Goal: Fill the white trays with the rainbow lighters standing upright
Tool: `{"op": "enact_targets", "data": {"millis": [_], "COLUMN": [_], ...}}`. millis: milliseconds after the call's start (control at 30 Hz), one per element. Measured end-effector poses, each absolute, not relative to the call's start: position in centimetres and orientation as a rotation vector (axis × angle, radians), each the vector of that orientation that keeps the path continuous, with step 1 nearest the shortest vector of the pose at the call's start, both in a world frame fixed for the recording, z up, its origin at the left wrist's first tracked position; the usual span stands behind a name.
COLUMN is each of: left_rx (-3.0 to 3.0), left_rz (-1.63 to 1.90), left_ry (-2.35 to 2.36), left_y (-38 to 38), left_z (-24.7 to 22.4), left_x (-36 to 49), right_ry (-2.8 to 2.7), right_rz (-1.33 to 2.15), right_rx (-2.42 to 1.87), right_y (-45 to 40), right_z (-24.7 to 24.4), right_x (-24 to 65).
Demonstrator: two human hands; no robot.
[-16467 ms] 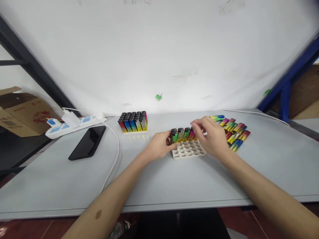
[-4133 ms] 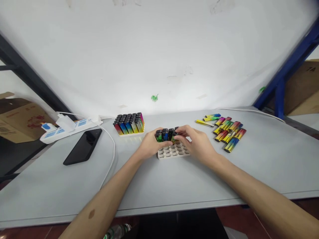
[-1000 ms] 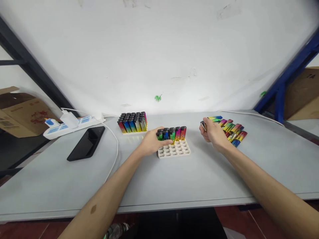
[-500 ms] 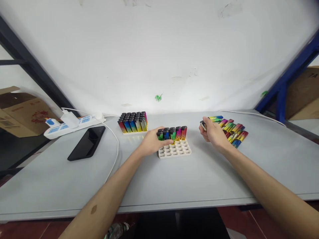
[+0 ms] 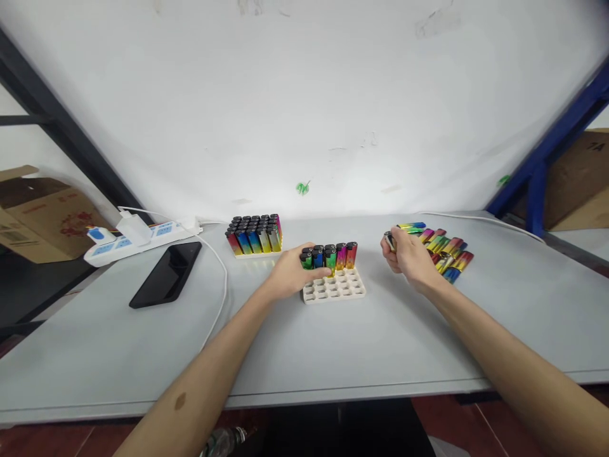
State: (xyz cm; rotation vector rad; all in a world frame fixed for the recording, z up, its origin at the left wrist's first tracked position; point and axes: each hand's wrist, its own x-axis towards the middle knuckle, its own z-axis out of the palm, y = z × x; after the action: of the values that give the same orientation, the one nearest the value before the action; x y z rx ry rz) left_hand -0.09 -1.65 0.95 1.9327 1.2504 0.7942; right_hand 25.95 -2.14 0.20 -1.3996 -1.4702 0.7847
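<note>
A white tray point(image 5: 334, 291) with rows of slots lies in the middle of the table. Several shiny lighters point(image 5: 351, 255) with black tops stand upright in its far rows, while the near slots show bare. My left hand point(image 5: 295, 273) is closed around the left side of these lighters, its thumb across the front of a green lighter point(image 5: 330, 261). Pinched in my right hand point(image 5: 408, 254), to the right of the tray, is a lighter point(image 5: 389, 240); only its dark and silvery end shows. Beside that hand lies a pile of metallic multicoloured lighters point(image 5: 447, 254).
Behind and left of my left hand stands another tray point(image 5: 259, 254) packed with upright lighters. A black phone point(image 5: 165, 274), a white cable point(image 5: 223, 282) and a power strip point(image 5: 143, 238) with plugs occupy the left side. A wall borders the table's back.
My right hand has barely shifted, and the lighter's end in its fingers has turned slightly. The left hand keeps its place at the lighters in the tray.
</note>
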Motion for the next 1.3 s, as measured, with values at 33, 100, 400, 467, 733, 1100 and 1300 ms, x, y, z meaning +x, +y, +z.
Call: {"op": "enact_targets", "data": {"millis": [33, 100, 400, 467, 733, 1100, 1300], "left_rx": [1.940, 1.961, 1.969, 1.984, 1.981, 1.993, 1.986], "left_rz": [0.794, 0.795, 0.807, 0.812, 0.803, 0.816, 0.823], "left_ry": [1.247, 1.232, 1.244, 1.229, 1.208, 1.201, 1.209], "left_y": [-1.7, -1.7, -1.6, -1.6, -1.5, -1.4, -1.4], "left_z": [1.0, 1.0, 0.7, 0.7, 0.5, 0.2, 0.3], "left_x": [-0.1, -0.1, -0.2, -0.2, -0.2, -0.3, -0.3], "right_ry": [-1.426, -1.353, -1.584, -1.643, -1.638, -1.912, -1.944], "right_rz": [0.790, 0.794, 0.584, 0.561, 0.775, 0.528, 0.399], "right_rx": [-1.394, -1.374, -1.359, -1.317, -1.153, -1.166, -1.171], "right_y": [-2.2, -2.4, -3.5, -3.8, -4.6, -5.2, -5.0], "right_z": [0.4, 0.7, 2.2, 2.5, 2.5, 1.5, 1.4], "right_x": [25.8, 25.5, 25.3, 25.3, 24.7, 22.8, 23.0]}}
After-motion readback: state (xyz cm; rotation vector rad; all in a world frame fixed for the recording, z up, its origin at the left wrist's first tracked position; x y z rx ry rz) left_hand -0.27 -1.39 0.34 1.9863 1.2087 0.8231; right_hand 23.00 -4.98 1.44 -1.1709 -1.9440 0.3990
